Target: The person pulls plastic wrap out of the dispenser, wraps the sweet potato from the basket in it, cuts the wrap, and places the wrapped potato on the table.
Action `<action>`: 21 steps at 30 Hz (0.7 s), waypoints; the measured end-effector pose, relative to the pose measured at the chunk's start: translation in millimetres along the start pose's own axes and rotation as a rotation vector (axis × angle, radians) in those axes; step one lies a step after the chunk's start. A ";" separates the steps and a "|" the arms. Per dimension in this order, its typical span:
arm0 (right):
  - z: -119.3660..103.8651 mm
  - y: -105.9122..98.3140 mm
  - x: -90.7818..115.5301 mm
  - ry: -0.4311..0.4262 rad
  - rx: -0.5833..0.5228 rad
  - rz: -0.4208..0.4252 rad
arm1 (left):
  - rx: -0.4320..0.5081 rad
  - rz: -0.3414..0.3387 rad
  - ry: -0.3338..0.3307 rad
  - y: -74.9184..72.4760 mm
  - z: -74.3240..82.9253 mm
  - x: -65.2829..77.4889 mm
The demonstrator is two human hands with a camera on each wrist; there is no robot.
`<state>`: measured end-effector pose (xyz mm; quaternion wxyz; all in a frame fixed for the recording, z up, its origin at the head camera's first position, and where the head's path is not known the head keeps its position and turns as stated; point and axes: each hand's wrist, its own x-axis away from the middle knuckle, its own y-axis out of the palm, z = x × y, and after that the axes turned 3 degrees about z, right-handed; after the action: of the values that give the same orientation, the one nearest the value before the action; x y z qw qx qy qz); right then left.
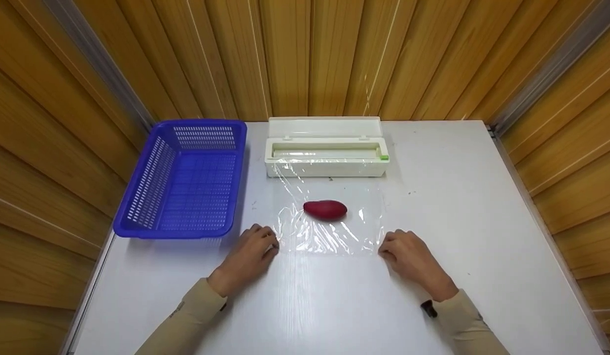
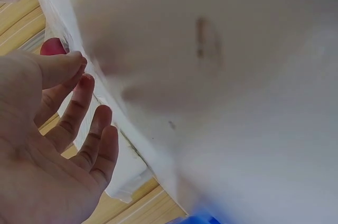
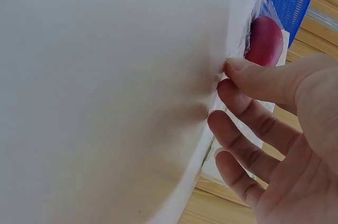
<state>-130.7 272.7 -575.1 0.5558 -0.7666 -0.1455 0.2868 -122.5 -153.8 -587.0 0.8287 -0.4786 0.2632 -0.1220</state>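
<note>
A sheet of clear plastic wrap [image 1: 329, 241] runs from a white wrap dispenser [image 1: 329, 169] toward me over the white table. On the film lies a dark red sweet potato [image 1: 326, 210], its length crosswise. My left hand [image 1: 255, 249] pinches the film's near left corner between thumb and index finger; in the left wrist view the other fingers [image 2: 74, 118] are spread and bent. At the near right corner, my right hand [image 1: 408, 254] pinches the film, thumb and index fingertips close together at the table surface in the right wrist view.
A blue plastic basket [image 1: 201, 192] with slotted walls stands at the table's left, behind my left hand. The dispenser's lid [image 1: 324, 127] is raised, and a small green piece [image 1: 384, 158] sits at its right end. Wood-patterned walls [image 1: 329, 59] enclose the table.
</note>
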 end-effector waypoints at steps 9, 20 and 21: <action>-0.4 -1.3 0.9 -0.012 -0.006 0.023 | 0.017 0.024 0.000 -5.3 2.7 -2.2; -2.0 -10.6 -0.5 0.093 -0.015 0.013 | 0.003 0.043 -0.018 -11.9 3.0 -7.4; -2.1 -11.4 -0.8 0.102 -0.018 0.012 | 0.008 0.048 -0.018 -12.0 2.9 -7.7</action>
<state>-129.0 274.5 -563.7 0.5540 -0.7859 -0.1150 0.2495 -126.7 -154.4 -573.1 0.8357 -0.4699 0.2665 -0.0991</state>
